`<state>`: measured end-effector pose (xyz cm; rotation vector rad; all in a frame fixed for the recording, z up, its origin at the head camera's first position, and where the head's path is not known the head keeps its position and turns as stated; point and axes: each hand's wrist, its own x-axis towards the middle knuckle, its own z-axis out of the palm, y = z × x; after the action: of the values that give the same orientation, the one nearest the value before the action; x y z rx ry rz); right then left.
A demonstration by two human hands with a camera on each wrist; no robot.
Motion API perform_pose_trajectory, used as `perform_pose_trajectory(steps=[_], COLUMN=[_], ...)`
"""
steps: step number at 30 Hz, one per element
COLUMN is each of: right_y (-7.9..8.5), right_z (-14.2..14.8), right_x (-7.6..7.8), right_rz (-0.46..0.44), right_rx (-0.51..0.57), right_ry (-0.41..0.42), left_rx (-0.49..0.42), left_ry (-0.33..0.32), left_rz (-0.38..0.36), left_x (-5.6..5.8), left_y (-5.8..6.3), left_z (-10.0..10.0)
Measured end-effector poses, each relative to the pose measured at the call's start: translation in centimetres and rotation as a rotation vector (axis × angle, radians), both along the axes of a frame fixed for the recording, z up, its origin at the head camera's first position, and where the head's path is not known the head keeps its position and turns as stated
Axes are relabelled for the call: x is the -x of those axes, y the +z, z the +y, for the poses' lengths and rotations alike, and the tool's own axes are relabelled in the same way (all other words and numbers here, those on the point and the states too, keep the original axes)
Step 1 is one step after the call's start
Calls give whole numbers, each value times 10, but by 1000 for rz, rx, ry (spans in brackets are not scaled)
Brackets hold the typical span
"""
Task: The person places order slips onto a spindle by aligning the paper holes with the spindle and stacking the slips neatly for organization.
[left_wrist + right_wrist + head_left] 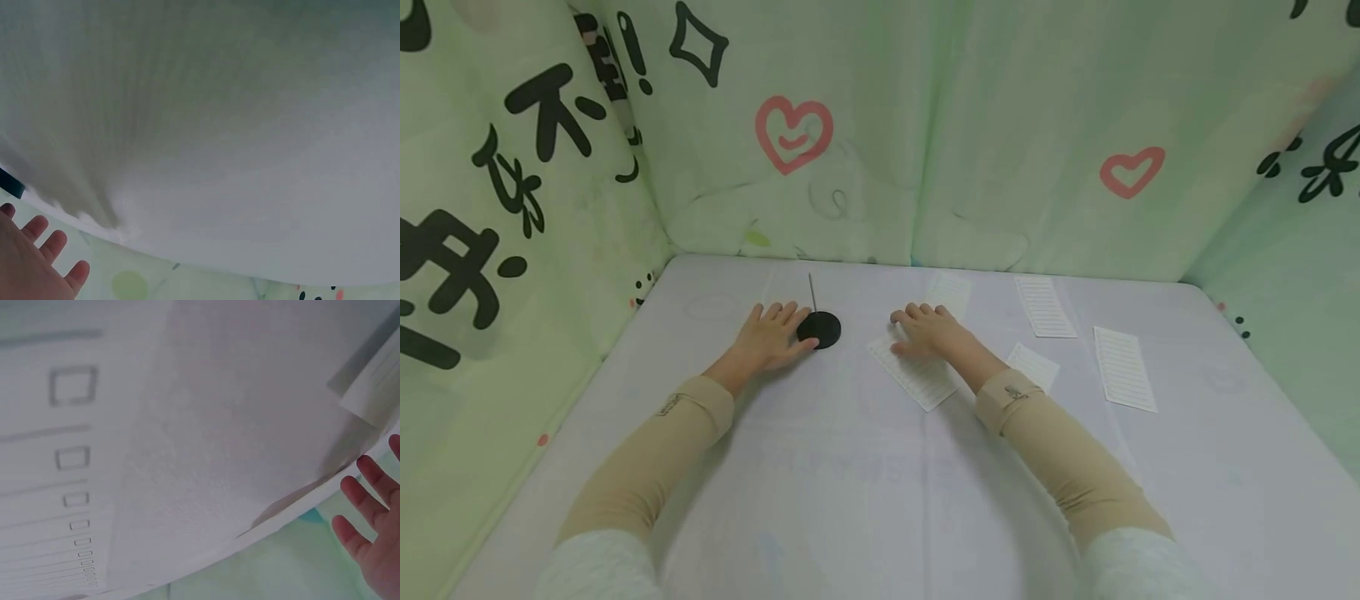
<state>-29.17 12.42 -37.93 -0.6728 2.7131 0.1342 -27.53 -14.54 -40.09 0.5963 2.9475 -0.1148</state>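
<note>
A black disc base [824, 331] with a thin upright spike [812, 292], like a bill spike, stands left of the middle in the head view. My left hand [772, 337] is beside it, fingers spread, with index finger and thumb right at the disc's edge. The left wrist view shows extended fingertips [55, 242] of this hand at the lower left. A lined paper slip [928, 385] lies under my right hand [931, 332], whose thumb overlaps the slip. Apart and fairly straight, fingers [362, 503] of the right hand show in the right wrist view, close to a paper [378, 387].
More printed slips lie rightward: one far slip [951, 292], another at the back right [1047, 307], one partly behind the right forearm [1034, 365], and one farther right [1125, 369]. Green curtains [880, 167] with printed hearts and characters border the white table [835, 500].
</note>
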Motion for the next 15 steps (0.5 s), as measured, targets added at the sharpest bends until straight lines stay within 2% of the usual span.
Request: perform_pose_trajectory(steps=[15], right_y=[-4], right_z=[-4], right_x=[1], right_rz=[61], right_rx=[-94], right_ry=[35], left_rx=[34], left_ry=[-5], left_rz=[13], left_x=[1], left_y=[-6], left_z=[3])
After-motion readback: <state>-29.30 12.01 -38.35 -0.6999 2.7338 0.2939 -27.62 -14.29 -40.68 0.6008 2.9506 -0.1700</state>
